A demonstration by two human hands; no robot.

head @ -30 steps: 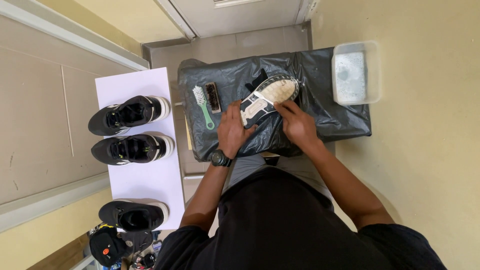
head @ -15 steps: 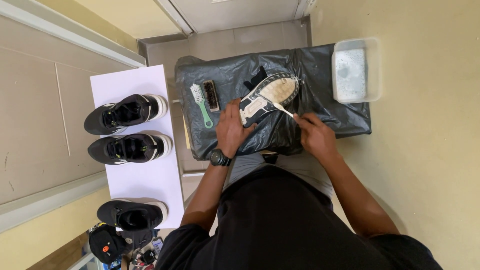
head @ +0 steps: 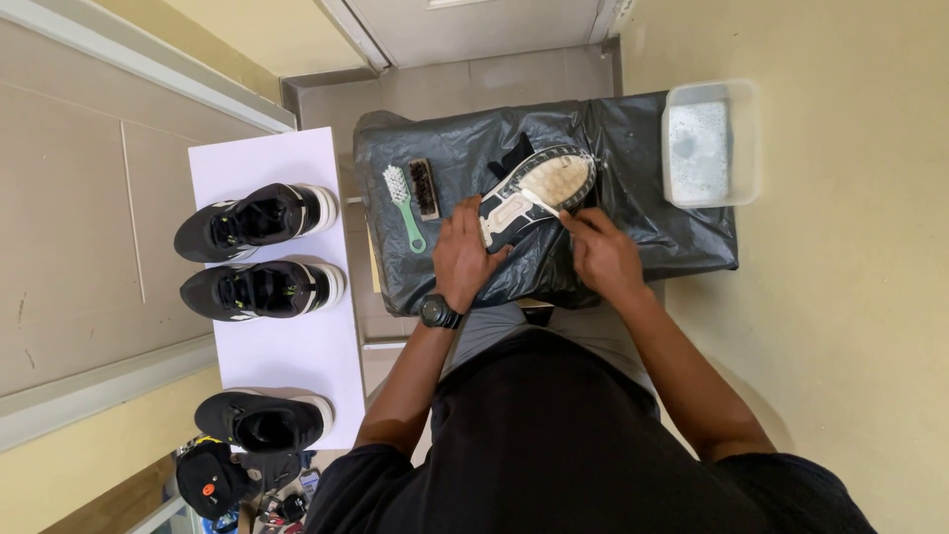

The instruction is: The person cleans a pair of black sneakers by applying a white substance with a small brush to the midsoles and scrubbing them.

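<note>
Shoe (head: 534, 190) held sole-up at table centre on black plastic sheet (head: 445, 158). Left hand (head: 463, 252) clamped on heel; right hand (head: 601, 255) fingers pinched together at sole edge, tool indiscernible. Sole partly soiled. Three shoes (head: 259, 216) at 9 o'clock untouched.

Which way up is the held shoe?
Sole up: the shoe shows its pale tread, left hand steadying the heel end, over the black bag.
</note>
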